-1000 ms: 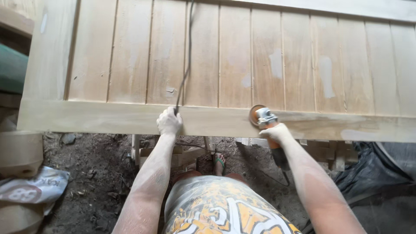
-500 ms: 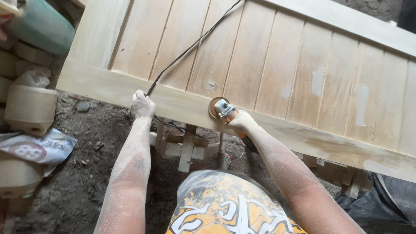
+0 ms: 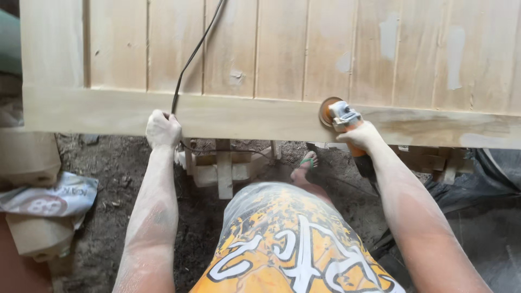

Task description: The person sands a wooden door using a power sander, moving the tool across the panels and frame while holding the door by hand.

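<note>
At the far left, a crumpled printed sack (image 3: 51, 196) is lying on the dirt floor (image 3: 103, 217) beside pale wooden blocks (image 3: 32, 239). To its right, the left hand (image 3: 162, 129) is closing in a fist around the black power cord (image 3: 191, 59) at the near edge of the wooden door panel (image 3: 260, 54), which is lying flat and filling the far half of the view. The cord is running from that fist away across the boards toward the far side. Under the panel, in the middle, a wooden trestle (image 3: 223, 165) is propping it up, and a foot in a green sandal (image 3: 305, 168) is standing just right of it. Further right, the right hand (image 3: 362, 135) is gripping the body of an angle grinder (image 3: 343, 116), fingers wrapped fully round it, while its orange sanding disc (image 3: 326, 110) is touching the panel's near rail. Pale filler patches (image 3: 455, 57) are showing on the boards at the far right.
</note>
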